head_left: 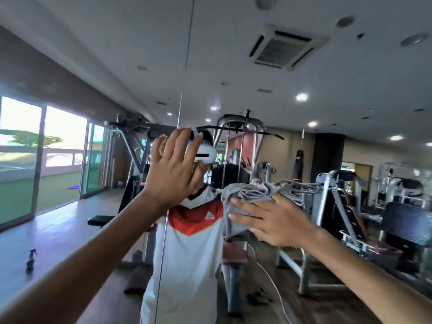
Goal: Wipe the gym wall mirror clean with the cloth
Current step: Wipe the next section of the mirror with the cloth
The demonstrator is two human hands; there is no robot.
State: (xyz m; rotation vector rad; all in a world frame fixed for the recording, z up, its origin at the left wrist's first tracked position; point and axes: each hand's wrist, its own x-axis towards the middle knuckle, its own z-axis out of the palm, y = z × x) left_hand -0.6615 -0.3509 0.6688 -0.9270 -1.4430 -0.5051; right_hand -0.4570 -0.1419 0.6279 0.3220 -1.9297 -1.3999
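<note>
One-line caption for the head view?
Right hand presses bunched grey cloth against the gym wall mirror; left hand spread open.

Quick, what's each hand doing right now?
Left hand: open, fingers spread, holding nothing.
Right hand: open, flat fingers pressing the cloth on the mirror.

Our left hand (170, 174) lies before the large glass wall mirror (304, 66), left of our right hand (275, 218), which rests on the crumpled grey cloth (247, 190).

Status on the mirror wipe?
Left hand open, raised at mirror. Right hand presses grey cloth on it. No obstruction seen.
</note>
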